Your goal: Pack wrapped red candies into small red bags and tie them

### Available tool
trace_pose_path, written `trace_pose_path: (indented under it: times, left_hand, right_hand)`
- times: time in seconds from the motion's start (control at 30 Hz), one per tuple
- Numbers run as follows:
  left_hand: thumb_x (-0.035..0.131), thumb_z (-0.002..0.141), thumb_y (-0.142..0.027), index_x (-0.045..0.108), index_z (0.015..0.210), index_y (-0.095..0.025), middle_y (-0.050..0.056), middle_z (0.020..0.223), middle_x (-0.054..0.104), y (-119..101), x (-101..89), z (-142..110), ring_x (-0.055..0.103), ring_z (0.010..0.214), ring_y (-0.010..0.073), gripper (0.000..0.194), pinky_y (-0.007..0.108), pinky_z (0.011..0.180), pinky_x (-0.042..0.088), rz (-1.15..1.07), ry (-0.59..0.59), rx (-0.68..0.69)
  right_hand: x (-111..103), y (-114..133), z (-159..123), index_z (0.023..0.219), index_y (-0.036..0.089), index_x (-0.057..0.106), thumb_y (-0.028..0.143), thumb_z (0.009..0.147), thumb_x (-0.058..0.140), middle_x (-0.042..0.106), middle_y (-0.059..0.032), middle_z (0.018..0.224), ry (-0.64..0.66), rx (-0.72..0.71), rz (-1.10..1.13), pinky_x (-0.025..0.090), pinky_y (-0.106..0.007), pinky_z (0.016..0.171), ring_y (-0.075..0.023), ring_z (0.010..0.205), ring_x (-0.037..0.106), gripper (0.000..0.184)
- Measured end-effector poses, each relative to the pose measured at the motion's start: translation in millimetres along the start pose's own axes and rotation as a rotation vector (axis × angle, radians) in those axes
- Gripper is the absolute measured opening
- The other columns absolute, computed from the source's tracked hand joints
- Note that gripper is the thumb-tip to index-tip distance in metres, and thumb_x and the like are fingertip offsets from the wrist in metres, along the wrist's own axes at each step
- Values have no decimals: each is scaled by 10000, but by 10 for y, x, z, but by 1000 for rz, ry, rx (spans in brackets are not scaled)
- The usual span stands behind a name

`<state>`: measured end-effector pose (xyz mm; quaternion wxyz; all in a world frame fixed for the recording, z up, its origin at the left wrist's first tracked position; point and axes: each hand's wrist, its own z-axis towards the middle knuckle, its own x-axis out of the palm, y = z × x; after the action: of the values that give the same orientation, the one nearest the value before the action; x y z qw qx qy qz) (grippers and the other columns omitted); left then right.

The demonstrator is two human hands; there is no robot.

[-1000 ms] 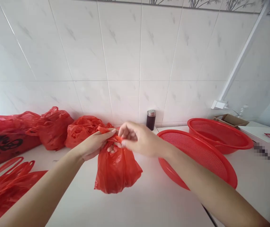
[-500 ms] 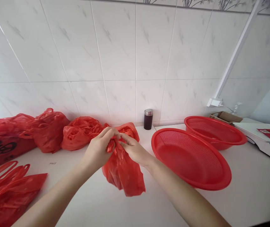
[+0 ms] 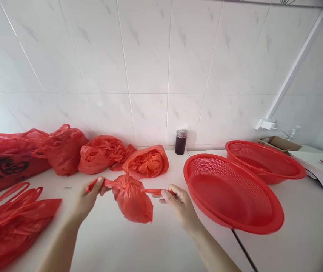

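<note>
A small red plastic bag [image 3: 134, 200] is stretched between my hands over the white table [image 3: 139, 249], its neck gathered and its body bunched round. My left hand [image 3: 89, 198] pinches one twisted handle of it. The other handle is held between the thumb and fingers of my right hand [image 3: 178, 204]. What the bag contains is hidden. Just behind it lies a crumpled red bag [image 3: 147, 162]. To the left of that sits another bunched red bag [image 3: 102, 153].
More red bags [image 3: 65, 149] line the wall at left, and flat red bags [image 3: 17, 223] lie at front left. A dark jar [image 3: 181, 142] with a metallic lid stands by the wall. Two red plastic baskets [image 3: 276, 223] are at right, near a cardboard box [image 3: 284, 144].
My hands have moved apart from close together at the bag's top, drawing its handles out to both sides. The view has shifted slightly.
</note>
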<state>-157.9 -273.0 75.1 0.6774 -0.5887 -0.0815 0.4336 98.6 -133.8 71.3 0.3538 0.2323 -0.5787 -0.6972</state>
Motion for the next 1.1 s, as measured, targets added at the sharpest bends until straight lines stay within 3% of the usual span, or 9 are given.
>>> trace_pose_path:
  times: [0.07,0.17,0.3,0.37,0.43,0.53,0.7,0.87,1.1]
  left_hand:
    - [427,889,-561,487,643,-205,7,657,534,84,79,-194,528,709,184,437,289,678,450,-31,-42,-50]
    - [401,903,-557,569,735,-196,41,787,612,29,336,-395,581,827,205,432,315,774,489,-176,-44,-51]
    - [385,931,-506,607,1001,-218,76,1187,587,-66,720,-458,569,1092,218,371,340,951,461,-318,30,2]
    - [385,938,-475,600,1084,-242,76,1332,500,-18,859,-465,509,1204,220,349,340,1002,427,-231,12,38]
    - [383,941,-425,609,1107,-254,75,1323,506,97,946,-483,512,1201,214,328,336,1007,414,-63,-12,77]
    - [362,928,-346,580,1187,-262,59,1148,633,311,980,-512,609,1032,203,349,326,922,459,118,-24,-3]
    - [384,886,-306,635,1135,-279,-5,984,728,457,831,-483,664,808,178,355,274,787,500,145,86,-120]
    - [371,915,-440,672,1128,-269,18,1164,693,366,716,-442,646,1022,222,407,304,882,503,19,255,-148]
    - [330,933,-408,641,1187,-315,21,1116,687,481,986,-350,639,998,224,412,329,847,493,289,95,-177]
  right_hand:
    - [-72,-123,7,672,222,354,490,890,532,530,7,699,-89,33,31,507,-340,800,-214,871,658,389]
    - [-45,-291,53,805,227,426,498,902,499,608,-18,836,-243,38,-5,501,-341,801,-198,879,650,298]
    - [177,-573,41,975,248,427,448,846,576,634,-18,879,-185,64,-292,486,-324,680,-197,774,628,281]
    - [259,-734,13,938,255,409,389,853,550,626,-3,843,-171,39,-393,472,-317,649,-194,724,613,212]
    - [278,-866,-3,898,262,381,337,881,478,609,13,780,-171,7,-451,458,-310,623,-193,679,599,125]
    - [211,-967,14,883,266,358,301,891,424,603,12,762,-171,-36,-525,447,-304,618,-202,673,599,74]
    - [1,-987,128,850,261,343,313,889,417,582,7,765,-172,-39,-575,453,-293,648,-192,683,591,98]
    - [-178,-1062,256,822,256,339,344,883,421,599,5,741,-147,-16,-589,450,-290,648,-192,688,589,135]
    - [-41,-1117,410,919,251,374,418,905,376,645,-21,878,-248,108,-650,445,-308,652,-206,759,630,167]
